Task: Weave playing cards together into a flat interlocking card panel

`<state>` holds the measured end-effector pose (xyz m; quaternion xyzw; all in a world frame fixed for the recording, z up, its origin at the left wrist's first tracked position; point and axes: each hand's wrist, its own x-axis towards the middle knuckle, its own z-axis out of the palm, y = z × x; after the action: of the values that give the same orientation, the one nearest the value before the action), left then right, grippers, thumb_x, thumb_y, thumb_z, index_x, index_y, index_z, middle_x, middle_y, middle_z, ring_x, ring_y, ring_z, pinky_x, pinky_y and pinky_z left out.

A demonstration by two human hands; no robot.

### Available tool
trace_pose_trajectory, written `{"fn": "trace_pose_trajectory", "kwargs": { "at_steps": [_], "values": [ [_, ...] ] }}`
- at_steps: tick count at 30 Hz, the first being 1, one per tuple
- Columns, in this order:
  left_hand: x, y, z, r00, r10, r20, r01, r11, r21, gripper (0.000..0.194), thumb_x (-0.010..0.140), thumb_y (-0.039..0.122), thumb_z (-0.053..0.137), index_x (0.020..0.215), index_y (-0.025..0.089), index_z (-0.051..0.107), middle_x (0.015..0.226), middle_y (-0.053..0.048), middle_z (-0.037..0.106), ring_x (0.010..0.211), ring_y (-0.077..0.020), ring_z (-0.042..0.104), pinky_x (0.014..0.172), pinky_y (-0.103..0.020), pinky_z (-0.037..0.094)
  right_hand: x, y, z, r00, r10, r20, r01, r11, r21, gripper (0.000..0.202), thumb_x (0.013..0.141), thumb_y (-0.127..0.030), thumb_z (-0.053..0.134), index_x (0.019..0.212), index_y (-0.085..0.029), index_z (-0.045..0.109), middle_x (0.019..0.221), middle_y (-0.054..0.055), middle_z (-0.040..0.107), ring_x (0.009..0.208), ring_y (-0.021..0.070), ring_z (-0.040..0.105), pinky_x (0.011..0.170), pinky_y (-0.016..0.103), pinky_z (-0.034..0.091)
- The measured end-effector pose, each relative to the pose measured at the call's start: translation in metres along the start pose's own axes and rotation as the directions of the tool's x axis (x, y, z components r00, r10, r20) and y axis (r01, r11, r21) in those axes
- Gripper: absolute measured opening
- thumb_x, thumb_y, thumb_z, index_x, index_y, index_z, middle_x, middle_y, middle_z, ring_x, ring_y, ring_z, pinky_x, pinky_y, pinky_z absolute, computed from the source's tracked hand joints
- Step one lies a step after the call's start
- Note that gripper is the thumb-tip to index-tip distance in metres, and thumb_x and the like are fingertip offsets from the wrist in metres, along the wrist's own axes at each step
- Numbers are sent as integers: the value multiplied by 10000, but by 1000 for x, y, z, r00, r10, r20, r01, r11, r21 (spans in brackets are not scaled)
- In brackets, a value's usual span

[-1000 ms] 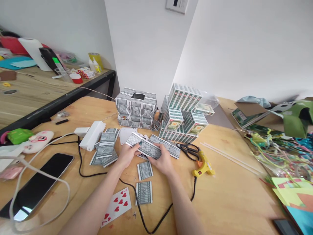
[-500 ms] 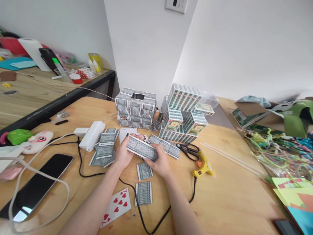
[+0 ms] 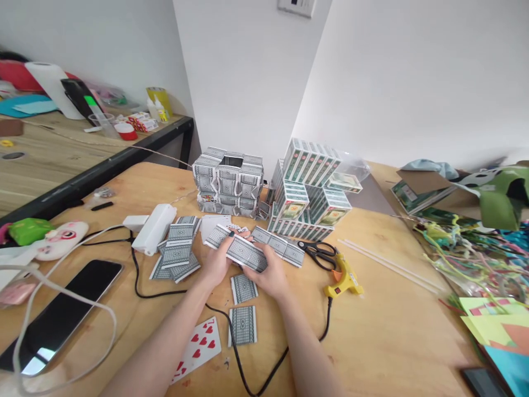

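Between both hands is a strip of joined playing cards [image 3: 243, 252], grey patterned backs facing up. My left hand [image 3: 219, 263] grips its left part, thumb on top; my right hand [image 3: 270, 273] grips the right end. The fingers beneath are mostly hidden. Just behind lies another card strip [image 3: 278, 242]. Two folded cards [image 3: 243, 325] lie in front, near a seven of hearts [image 3: 199, 346]. Left of my hands is a pile of folded cards [image 3: 177, 252]. A hollow block built of cards [image 3: 228, 182] stands at the back.
Stacked card boxes [image 3: 295, 204] rise behind right. Black scissors [image 3: 318, 253] and a yellow glue gun [image 3: 344, 278] lie right, its black cable [image 3: 235, 353] looping in front of me. A white power strip [image 3: 155, 229] and phone [image 3: 61, 314] are left; tangled yarn [image 3: 475, 259] is far right.
My left hand has shifted inward along the card strip, its thumb now nearer the middle. More of the strip's left end shows. My right hand stays about where it was.
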<state>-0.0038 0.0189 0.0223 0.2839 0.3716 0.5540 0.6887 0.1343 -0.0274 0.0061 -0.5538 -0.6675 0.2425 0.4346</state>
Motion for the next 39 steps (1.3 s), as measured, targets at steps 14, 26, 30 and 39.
{"fn": "trace_pose_trajectory", "kwargs": {
  "at_steps": [14,26,30,39],
  "values": [
    [8,15,-16,994,-6,-108,15,997,79,380,575,281,743,904,120,641,754,-59,700,683,-212,663,640,-323,534,5,14,-8,991,132,-13,-132,991,-34,175,791,-325,553,894,-221,649,919,46,615,690,158,574,647,286,460],
    [14,4,-22,968,232,-100,-130,796,591,455,735,432,574,1110,173,571,1053,-75,651,929,-224,608,799,-321,472,7,10,-7,966,257,-1,-256,964,-77,211,622,-325,689,755,-197,588,740,-6,575,686,165,535,632,270,408],
    [14,5,-20,981,188,-42,-118,761,638,473,754,416,538,1139,144,576,1063,-83,658,965,-235,594,830,-323,453,7,14,-11,935,356,-8,-344,908,240,259,737,-438,561,692,-184,542,573,-21,535,498,129,477,465,236,365],
    [15,3,-21,980,197,-17,-137,739,659,443,716,394,591,1098,170,620,1003,-62,680,880,-224,611,796,-314,449,7,9,-10,907,385,172,-376,553,744,512,740,-567,550,1124,-229,526,1167,110,598,712,210,678,556,355,564]
  ]
}}
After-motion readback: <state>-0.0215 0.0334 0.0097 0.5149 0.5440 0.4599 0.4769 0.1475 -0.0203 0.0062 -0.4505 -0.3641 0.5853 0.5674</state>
